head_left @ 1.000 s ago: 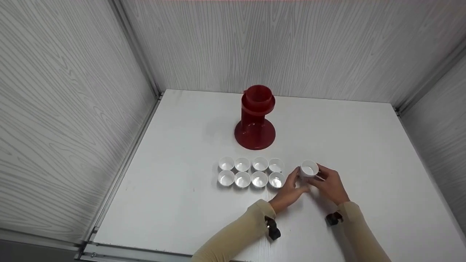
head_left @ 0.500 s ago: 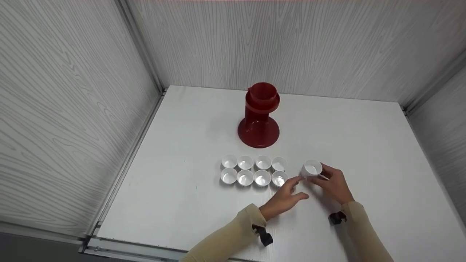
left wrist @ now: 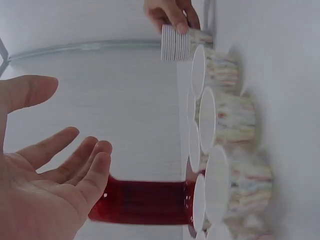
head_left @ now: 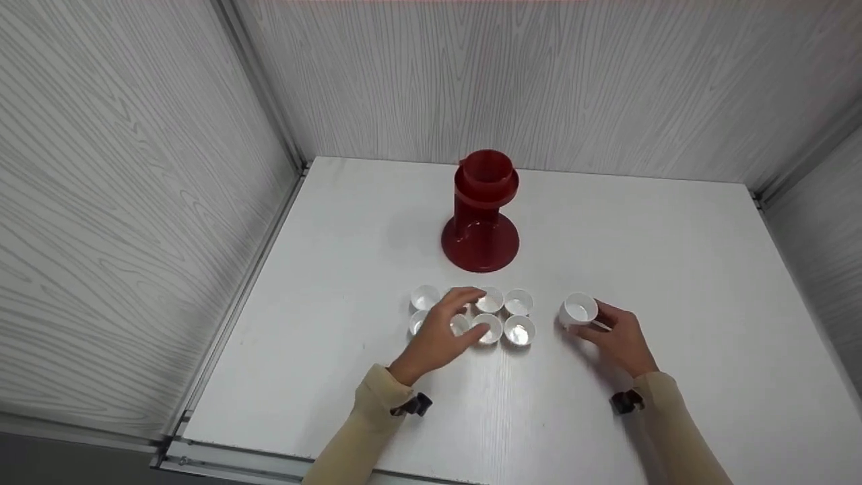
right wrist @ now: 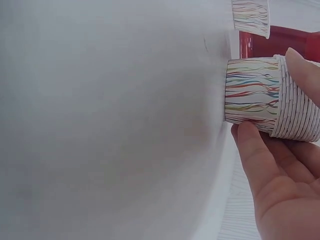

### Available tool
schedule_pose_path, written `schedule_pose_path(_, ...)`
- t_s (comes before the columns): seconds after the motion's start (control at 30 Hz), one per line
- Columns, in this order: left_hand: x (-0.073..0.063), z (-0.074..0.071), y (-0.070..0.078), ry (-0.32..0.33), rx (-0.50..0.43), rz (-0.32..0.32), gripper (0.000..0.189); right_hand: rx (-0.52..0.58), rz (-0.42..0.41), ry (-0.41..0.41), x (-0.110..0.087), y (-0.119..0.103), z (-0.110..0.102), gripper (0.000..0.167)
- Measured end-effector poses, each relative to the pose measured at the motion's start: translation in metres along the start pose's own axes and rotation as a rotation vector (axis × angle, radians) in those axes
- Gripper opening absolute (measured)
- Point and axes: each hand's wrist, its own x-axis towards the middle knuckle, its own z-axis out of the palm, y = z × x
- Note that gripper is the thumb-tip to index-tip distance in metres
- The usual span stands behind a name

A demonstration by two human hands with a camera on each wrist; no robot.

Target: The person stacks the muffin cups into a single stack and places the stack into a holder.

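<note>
My right hand [head_left: 621,340] grips a nested stack of white paper cups [head_left: 578,310] from its right side. In the right wrist view the stack [right wrist: 252,92] shows wavy coloured lines and many layered rims, its base right at the table surface. My left hand [head_left: 434,340] hovers over the left part of two rows of single paper cups [head_left: 519,332], thumb and fingers spread apart with nothing between them. It hides some of these cups in the head view. From the left wrist, the hand [left wrist: 60,192] is seen above the cup rims, palm bare.
A red stand [head_left: 479,244] with a round base and a cup-shaped top stands behind the rows. The white table [head_left: 337,269] is bounded by pale wood-grain walls [head_left: 417,81] at the back and sides.
My left hand has left the side of the cup stack and swung left over the cup rows. My right hand stays in place, gripping the stack.
</note>
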Motion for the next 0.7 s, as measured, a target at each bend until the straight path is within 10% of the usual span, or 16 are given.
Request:
schedule_pose_path(0.37,-0.036,-0.053,-0.047,0.242,0.083,-0.128,0.059,0.032,-0.013,0.000,-0.004,-0.004,0.006,0.070)
schedule_pose_path(0.7,-0.051,-0.056,-0.079,0.231,0.088,-0.288,0.073,0.035,-0.025,-0.005,-0.003,-0.002,0.006,0.071)
